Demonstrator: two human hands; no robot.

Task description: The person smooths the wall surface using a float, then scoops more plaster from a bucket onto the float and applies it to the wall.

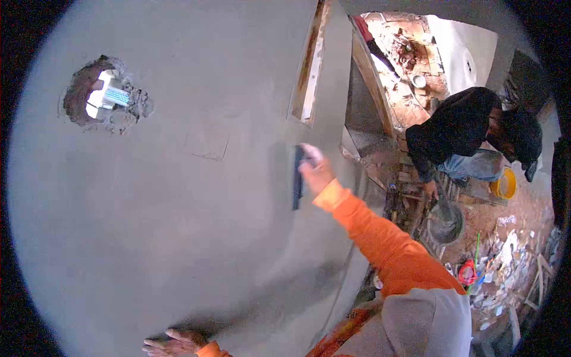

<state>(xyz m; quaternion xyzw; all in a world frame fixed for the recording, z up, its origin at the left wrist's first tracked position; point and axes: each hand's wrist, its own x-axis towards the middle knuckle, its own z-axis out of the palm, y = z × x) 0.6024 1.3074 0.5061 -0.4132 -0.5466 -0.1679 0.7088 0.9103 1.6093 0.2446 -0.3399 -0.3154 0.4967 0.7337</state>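
Observation:
A grey plastered wall [178,196] fills most of the view. My right hand [317,169], at the end of an outstretched orange sleeve, is closed around a dark plastering float [298,178]. The float stands upright, its long side against the plaster, below a wooden strip [313,65] set in the wall. Slight blur softens my right fingers, and the float's handle is hidden by them. Low on the wall my left hand [174,344] is held with fingers spread, empty, at or very near the surface; contact cannot be made out exactly.
A rough hole [107,95] breaks through the upper left wall. At right a co-worker [464,131] in dark clothes bends over a black bucket [446,220]. Beside them is a yellow bucket [504,183]. Rubble [505,268] litters the floor. A doorway's edge [372,83] rises behind.

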